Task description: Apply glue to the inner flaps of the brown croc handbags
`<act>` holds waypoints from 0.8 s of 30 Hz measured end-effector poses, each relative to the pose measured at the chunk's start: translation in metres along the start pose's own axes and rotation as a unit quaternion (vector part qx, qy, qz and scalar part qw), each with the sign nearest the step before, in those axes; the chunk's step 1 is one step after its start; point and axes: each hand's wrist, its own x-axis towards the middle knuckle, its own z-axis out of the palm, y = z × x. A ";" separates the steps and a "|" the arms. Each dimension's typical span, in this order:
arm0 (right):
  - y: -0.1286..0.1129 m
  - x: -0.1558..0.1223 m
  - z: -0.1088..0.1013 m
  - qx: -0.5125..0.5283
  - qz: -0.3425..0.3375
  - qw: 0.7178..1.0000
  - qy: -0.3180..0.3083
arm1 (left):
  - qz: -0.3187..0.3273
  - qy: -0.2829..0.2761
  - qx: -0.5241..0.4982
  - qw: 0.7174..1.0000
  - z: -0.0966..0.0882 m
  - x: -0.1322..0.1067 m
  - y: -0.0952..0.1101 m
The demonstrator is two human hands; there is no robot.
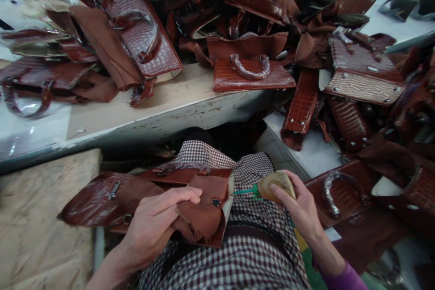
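Observation:
A reddish-brown leather handbag (204,210) lies across my lap on a checked apron (258,253). Its flap spreads to the left and shows a metal clasp. My left hand (154,222) grips the bag's brown panel, thumb on top and fingers tucked out of sight. In my right hand (294,197) is a yellowish squeeze bottle (276,185) with a thin green nozzle. The nozzle points left, and its tip is at the pale right edge of the bag; whether it touches I cannot tell.
A worn workbench (112,120) ahead carries piled brown handbags (253,72). More bags and parts crowd the white surface (288,138) to my right, some close to my right forearm. A wooden board (44,217) stands at my left.

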 end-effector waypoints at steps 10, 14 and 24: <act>-0.002 -0.007 0.006 0.092 0.065 0.992 -0.048 | -0.018 -0.014 -0.013 1.000 0.003 -0.005 -0.003; 0.003 -0.009 0.004 0.170 0.083 0.979 -0.077 | -0.005 -0.004 0.006 1.000 0.000 0.001 0.001; -0.010 -0.029 0.010 0.241 0.122 0.955 -0.124 | 0.001 -0.008 -0.007 1.000 0.000 0.002 -0.003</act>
